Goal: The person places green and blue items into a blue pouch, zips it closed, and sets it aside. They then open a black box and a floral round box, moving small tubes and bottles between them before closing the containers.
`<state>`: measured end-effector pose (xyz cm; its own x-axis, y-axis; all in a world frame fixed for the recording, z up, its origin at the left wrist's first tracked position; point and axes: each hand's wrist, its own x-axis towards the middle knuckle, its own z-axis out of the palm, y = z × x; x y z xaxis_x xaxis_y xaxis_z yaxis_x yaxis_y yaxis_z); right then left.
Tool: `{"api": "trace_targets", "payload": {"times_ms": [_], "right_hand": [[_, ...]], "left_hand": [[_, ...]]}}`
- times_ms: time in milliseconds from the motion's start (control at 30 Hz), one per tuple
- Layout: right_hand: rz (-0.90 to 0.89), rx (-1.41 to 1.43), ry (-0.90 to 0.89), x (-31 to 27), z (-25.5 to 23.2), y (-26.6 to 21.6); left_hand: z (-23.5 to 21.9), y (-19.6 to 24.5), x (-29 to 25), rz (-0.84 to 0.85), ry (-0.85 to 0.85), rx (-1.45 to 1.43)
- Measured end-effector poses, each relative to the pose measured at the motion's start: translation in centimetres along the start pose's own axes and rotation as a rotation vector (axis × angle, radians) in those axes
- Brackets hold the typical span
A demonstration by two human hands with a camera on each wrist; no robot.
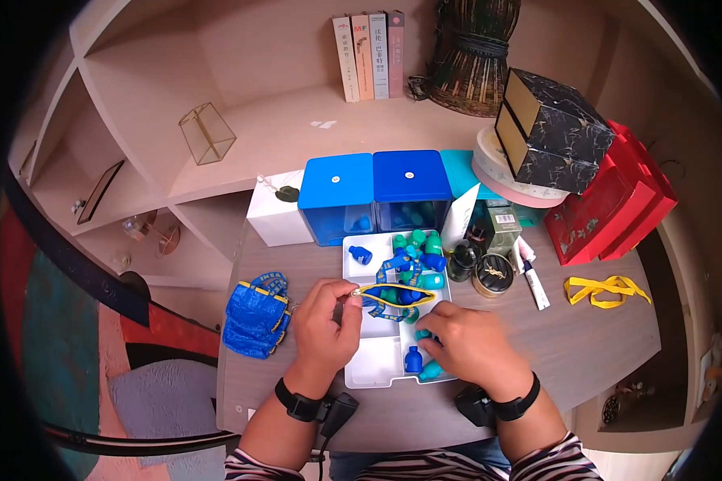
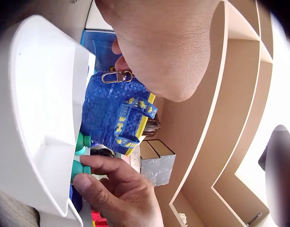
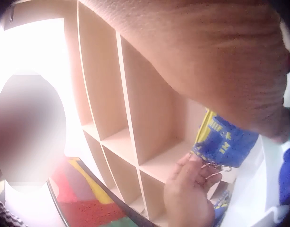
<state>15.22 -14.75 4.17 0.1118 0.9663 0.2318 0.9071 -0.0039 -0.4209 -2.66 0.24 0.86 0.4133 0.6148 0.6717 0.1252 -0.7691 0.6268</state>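
Observation:
My left hand point(image 1: 329, 321) pinches one end of a small blue pouch point(image 2: 107, 109) with yellow edging and patterned straps. The pouch's top gapes open over the white divided tray point(image 1: 371, 361), with blue and green pieces showing inside. A metal clasp point(image 2: 117, 76) hangs at the held end. My right hand point(image 1: 469, 345) is low over the tray's right side, its thumb and finger pinching a small teal bottle point(image 2: 78, 168). Just beside these fingers a blue bottle point(image 1: 413, 359) stands in the tray, near another teal bottle point(image 1: 431, 369). More green and blue bottles point(image 1: 417, 239) crowd the back compartment.
A second blue bag point(image 1: 257, 317) lies left of the tray. Blue bins point(image 1: 337, 180) stand behind it. To the right are a dark jar point(image 1: 493, 275), a white tube point(image 1: 536, 284), a yellow ribbon point(image 1: 610, 291) and a red bag point(image 1: 614, 200).

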Motion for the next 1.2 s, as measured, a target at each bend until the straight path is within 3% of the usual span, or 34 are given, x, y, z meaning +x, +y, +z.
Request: {"api": "trace_targets", "payload": {"times_ms": [100,167,300,400,500,567,633,700,767,833,900,933,967,1067,1200], "right_hand": [[-0.019,-0.055,-0.050,0.1,0.6,0.6],[-0.012,0.134,0.038,0.3,0.2,1.3],[0.057,0.311,0.037,0.4,-2.2,0.4],[0.029,0.603,0.350,0.6,-1.3,0.3],[0.038,0.437,0.487,1.4,0.2,-0.8],[0.054,0.398,0.460,1.7,0.9,-1.0],[-0.153,0.269,0.511,2.1,1.9,-0.3],[-0.153,0.274,0.522,1.9,1.4,-0.5],[0.016,0.286,0.462,1.2,-0.2,-0.5],[0.056,0.276,0.403,0.6,-1.3,0.0],[-0.007,0.033,0.130,0.0,-2.1,0.2],[0.044,-0.006,0.009,-0.4,-2.3,-0.2],[0.044,-0.005,0.011,-0.7,-1.9,-0.2],[0.105,-0.164,-0.256,-0.9,-1.3,-0.3],[0.109,-0.212,-0.274,-0.8,-0.8,-0.1]], "left_hand": [[0.0,0.0,0.0,0.003,0.007,0.006],[0.1,0.0,0.0,0.020,0.013,0.001],[0.0,0.3,0.0,0.007,0.004,-0.009],[0.1,0.5,0.0,0.023,-0.003,0.014],[0.2,0.7,0.0,0.025,-0.018,-0.011],[0.5,0.8,-0.2,0.035,-0.037,-0.036],[0.6,0.6,-0.2,0.050,-0.044,-0.034],[0.5,0.4,-0.2,0.062,-0.043,-0.021],[0.3,0.5,-0.1,0.037,-0.034,-0.034],[0.0,0.5,0.0,0.017,-0.038,-0.018],[-0.1,0.5,0.0,-0.002,-0.043,-0.004],[0.0,0.5,0.1,0.015,-0.038,-0.008],[0.0,0.5,0.1,0.033,-0.034,-0.012],[0.1,0.3,0.0,0.035,-0.043,-0.018],[0.2,0.3,0.0,0.023,-0.045,-0.032]]}}
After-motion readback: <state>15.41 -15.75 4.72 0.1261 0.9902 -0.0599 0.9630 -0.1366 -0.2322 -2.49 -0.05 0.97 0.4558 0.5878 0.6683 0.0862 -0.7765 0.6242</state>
